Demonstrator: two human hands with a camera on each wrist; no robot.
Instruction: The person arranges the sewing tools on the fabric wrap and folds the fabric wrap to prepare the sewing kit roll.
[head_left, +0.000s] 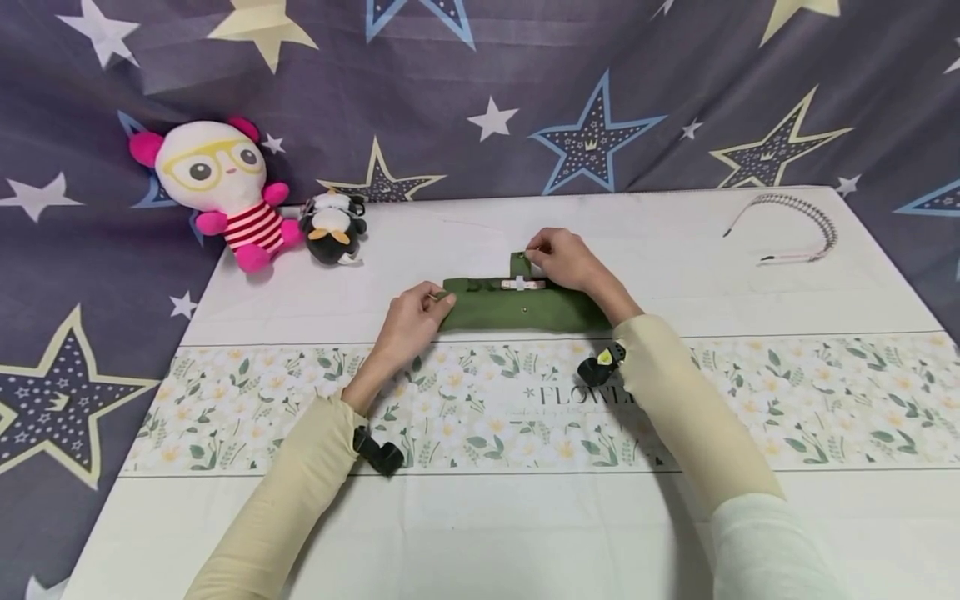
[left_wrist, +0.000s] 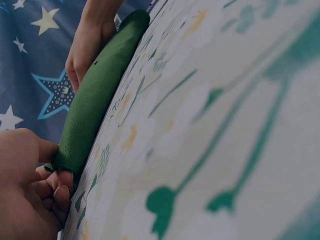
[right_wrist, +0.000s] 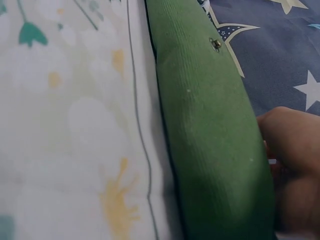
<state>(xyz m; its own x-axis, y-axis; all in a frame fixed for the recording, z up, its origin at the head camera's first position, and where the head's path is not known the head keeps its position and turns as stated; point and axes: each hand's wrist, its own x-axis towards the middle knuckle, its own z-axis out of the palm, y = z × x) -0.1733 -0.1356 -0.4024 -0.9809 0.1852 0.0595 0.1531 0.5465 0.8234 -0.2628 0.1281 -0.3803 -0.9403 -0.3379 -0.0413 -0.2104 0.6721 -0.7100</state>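
A long green cloth pouch point(head_left: 487, 315) with a metal snap point(right_wrist: 216, 44) on its front lies on the table, its opening toward the back. My left hand point(head_left: 411, 323) pinches the pouch's left end between thumb and fingers; the left wrist view shows this grip closely. Behind the opening, my right hand point(head_left: 567, 260) pinches the edge of a short green strap point(head_left: 519, 264) that stands up from the pouch. A small white and pinkish item point(head_left: 521, 284) shows at the opening; its kind is unclear. In the right wrist view, the pouch partly hides the right fingers.
A pink and white plush toy point(head_left: 243, 200) and a small penguin plush point(head_left: 332, 229) sit at the back left. A thin spiral-wrapped headband point(head_left: 813, 221) lies at the back right. A floral runner band point(head_left: 465, 417) crosses the white table. Behind hangs a star-patterned cloth point(head_left: 450, 92).
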